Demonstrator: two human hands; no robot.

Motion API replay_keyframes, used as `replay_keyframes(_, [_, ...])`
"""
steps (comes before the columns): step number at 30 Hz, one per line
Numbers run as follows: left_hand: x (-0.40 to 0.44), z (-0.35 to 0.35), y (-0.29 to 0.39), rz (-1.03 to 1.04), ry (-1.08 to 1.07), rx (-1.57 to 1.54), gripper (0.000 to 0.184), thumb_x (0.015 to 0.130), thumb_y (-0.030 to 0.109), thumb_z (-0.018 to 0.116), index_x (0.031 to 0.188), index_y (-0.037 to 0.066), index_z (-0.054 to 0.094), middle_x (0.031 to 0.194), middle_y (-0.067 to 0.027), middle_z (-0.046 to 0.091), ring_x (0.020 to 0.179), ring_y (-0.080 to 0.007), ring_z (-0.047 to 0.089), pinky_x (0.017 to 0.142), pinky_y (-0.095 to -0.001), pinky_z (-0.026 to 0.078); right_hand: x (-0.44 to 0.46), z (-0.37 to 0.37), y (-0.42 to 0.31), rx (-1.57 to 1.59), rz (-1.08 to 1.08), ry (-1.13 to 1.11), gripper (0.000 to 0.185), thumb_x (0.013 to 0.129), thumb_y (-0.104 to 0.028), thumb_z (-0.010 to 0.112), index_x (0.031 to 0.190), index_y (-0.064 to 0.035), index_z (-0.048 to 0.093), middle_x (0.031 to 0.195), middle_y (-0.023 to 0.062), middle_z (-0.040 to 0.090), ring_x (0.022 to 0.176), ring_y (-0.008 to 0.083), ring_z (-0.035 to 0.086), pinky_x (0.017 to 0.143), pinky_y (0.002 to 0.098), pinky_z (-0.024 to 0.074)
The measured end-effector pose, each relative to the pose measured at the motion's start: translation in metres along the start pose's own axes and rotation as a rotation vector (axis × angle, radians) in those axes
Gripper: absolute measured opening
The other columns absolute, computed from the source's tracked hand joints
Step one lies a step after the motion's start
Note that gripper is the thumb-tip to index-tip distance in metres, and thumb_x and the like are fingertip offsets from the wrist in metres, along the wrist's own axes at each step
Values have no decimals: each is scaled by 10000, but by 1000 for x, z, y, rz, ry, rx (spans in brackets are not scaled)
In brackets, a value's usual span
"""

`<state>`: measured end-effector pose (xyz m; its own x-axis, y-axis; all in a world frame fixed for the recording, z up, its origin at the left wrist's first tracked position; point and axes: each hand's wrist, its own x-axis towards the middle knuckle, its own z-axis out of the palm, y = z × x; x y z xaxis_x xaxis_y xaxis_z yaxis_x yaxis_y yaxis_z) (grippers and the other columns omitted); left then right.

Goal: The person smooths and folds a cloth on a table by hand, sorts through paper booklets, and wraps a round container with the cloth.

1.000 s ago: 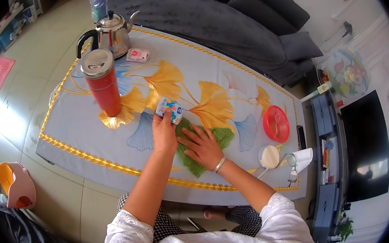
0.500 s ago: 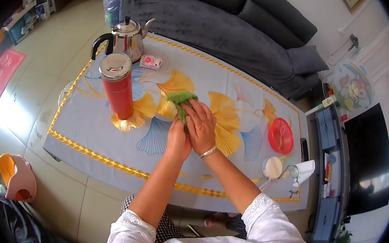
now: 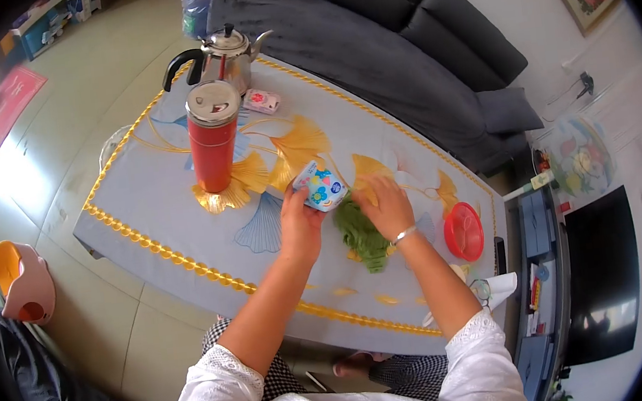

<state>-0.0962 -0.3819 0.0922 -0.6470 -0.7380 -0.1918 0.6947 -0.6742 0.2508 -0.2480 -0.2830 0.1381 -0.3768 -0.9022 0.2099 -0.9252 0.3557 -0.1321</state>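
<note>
My left hand [image 3: 301, 222] is closed around a small white packet with a blue flower print [image 3: 321, 187], held up over the middle of the table. Just to its right, my right hand [image 3: 386, 202] grips the upper part of a crumpled green cloth [image 3: 362, 235], its fingertips partly hidden. The cloth hangs down over the printed tablecloth [image 3: 170, 198]. Left of my hands, a red tumbler with a metal lid [image 3: 214, 153] stands upright, with a steel kettle [image 3: 232, 56] behind it.
A small pink-and-white pack [image 3: 262, 101] lies beside the kettle. Towards the table's right end are a red bowl [image 3: 463, 233], a white cup [image 3: 503, 287] and glasses. A dark sofa [image 3: 367, 45] runs along the far side; a child's potty seat [image 3: 30, 285] stands on the floor at left.
My hands, together on the green cloth before, have moved apart. The flower-print packet now shows in my left hand, and the cloth has shifted right and down with my right hand.
</note>
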Motion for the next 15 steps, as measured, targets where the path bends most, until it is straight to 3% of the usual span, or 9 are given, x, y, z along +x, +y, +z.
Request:
replay_keyframes(2, [-1,6,3,15,7,-29,436,989,159,512,1397,61,396,1291,-89,558,1162,-209,577,995,-402,464,35,14,6,141,-100,147,381,945,-339,586,1190,-48,612,1216,151,633,1160,353,559,963,444,451])
replay_keyframes(3, [-2,8,6,30,64,9,437,984,154,515,1396,69,397,1292,-86,555,1160,-207,575,985,-403,468,56,13,-3,192,-149,102,415,934,-318,597,1221,-18,585,1230,185,617,1178,356,549,991,439,442])
replay_keyframes(8, [13,-11,11,122,192,34,448,987,151,516,1408,82,380,1298,-84,542,1157,-209,569,966,-400,477,159,74,-40,143,-245,63,459,940,-294,567,1329,-57,511,1369,159,537,1292,329,478,1045,434,413])
replay_keyframes(11, [13,-8,16,161,281,51,410,987,162,514,1374,91,396,1293,-81,550,1152,-228,581,979,-416,471,205,113,-56,6,-297,81,509,947,-315,554,1397,-96,462,1456,133,466,1379,300,398,1077,463,378])
replay_keyframes(13, [10,-5,19,119,283,44,416,989,147,497,1385,87,385,1297,-82,548,1151,-231,581,974,-413,475,226,133,-66,-91,-226,136,533,947,-327,556,1446,-183,431,1500,113,420,1419,286,347,1084,484,363])
replay_keyframes(15, [9,-7,20,113,299,54,423,989,142,492,1393,85,378,1298,-84,546,1157,-234,578,975,-414,475,235,147,-69,-58,-177,52,525,950,-338,551,1448,-220,431,1504,108,416,1419,287,346,1081,480,365])
